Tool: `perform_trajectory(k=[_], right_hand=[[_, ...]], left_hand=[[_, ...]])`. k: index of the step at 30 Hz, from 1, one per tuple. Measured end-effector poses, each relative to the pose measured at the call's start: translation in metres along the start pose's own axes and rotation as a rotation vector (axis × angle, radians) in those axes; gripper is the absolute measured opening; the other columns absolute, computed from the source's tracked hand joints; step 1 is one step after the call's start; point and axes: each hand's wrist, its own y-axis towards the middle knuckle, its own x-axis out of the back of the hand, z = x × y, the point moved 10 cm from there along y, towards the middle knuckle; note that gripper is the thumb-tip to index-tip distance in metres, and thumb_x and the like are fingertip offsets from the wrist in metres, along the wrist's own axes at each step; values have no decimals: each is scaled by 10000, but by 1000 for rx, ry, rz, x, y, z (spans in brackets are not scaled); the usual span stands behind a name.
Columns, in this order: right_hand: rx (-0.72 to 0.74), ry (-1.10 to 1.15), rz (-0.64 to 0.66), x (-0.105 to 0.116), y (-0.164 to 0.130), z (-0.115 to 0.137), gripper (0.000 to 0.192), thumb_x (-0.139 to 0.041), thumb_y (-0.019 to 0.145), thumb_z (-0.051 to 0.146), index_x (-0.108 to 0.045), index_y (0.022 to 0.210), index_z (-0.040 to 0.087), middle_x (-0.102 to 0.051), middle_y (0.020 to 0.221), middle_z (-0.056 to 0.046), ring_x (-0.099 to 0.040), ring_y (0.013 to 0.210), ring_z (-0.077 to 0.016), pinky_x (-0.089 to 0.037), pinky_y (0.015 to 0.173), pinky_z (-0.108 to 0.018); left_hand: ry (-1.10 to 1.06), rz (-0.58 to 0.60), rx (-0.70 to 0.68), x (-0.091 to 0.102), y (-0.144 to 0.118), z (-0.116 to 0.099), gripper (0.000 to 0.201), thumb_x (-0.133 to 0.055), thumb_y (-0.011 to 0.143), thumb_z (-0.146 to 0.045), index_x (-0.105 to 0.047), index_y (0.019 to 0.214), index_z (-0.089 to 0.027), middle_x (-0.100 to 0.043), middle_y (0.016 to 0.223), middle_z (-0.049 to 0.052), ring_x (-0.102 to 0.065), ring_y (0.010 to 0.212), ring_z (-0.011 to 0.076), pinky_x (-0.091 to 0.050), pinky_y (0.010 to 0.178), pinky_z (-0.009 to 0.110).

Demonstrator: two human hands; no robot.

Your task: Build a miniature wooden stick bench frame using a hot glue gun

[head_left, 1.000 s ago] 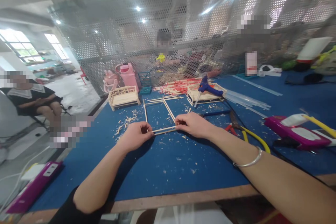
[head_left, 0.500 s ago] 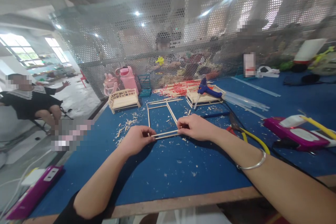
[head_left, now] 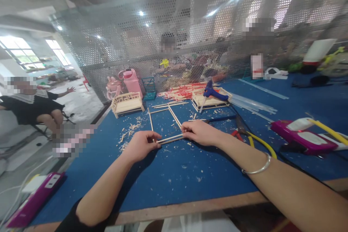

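A small frame of thin wooden sticks (head_left: 175,116) lies on the blue tabletop (head_left: 168,174) in front of me. My left hand (head_left: 143,144) pinches the near left corner, where the sticks meet. At the near right corner, my right hand (head_left: 199,132) grips the same frame between thumb and fingers. Two sticks run side by side between my hands along the near edge. Fingers hide both near corners. Wood chips (head_left: 132,128) are scattered left of the frame.
Behind stand a miniature wooden bench (head_left: 127,104), a second wooden piece (head_left: 198,101) under a blue glue gun (head_left: 214,94), and red-tipped sticks (head_left: 185,91). Yellow-handled pliers (head_left: 261,146), clear glue sticks (head_left: 252,103) and a magenta device (head_left: 301,136) are at right. A person (head_left: 32,98) sits left.
The frame has turned slightly, its far end swinging left. My right hand has shifted a little left with it, while my left hand stays nearly in place.
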Motion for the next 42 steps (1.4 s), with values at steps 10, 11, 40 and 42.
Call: perform_trajectory(k=[10,11,40,42], right_hand=[[-68,141,98,-7,-2,-11,452,-655,715,129,-525,1147,152,-539,621,63,-505,581,-105,-361,584,-215],[-73,149,109,-8,-2,-11,504,-650,705,113,-505,1186,151,-541,617,67,-510,578,-105,-364,582,-214],[-111,-141,130,0,-4,-17,162,-600,765,277,-713,678,199,-608,561,8,-485,530,-116,-309,503,-235],[-86,-153,167,0,-6,-12,161,-598,766,269,-717,679,202,-617,573,5,-494,541,-121,-312,510,-236]], left_hand=[[58,-4,-44,3,2,-10,210,-646,654,-347,-727,784,-203,-689,710,9,-595,691,180,-440,665,287],[62,-6,-45,3,2,-11,211,-647,653,-345,-727,787,-204,-689,709,9,-595,688,179,-442,665,287],[112,36,-93,-3,2,-13,325,-589,736,-406,-704,942,-184,-701,818,45,-614,759,195,-471,725,310],[147,-67,-178,6,-2,-23,417,-610,728,-430,-663,1058,-181,-691,968,74,-611,884,227,-469,827,358]])
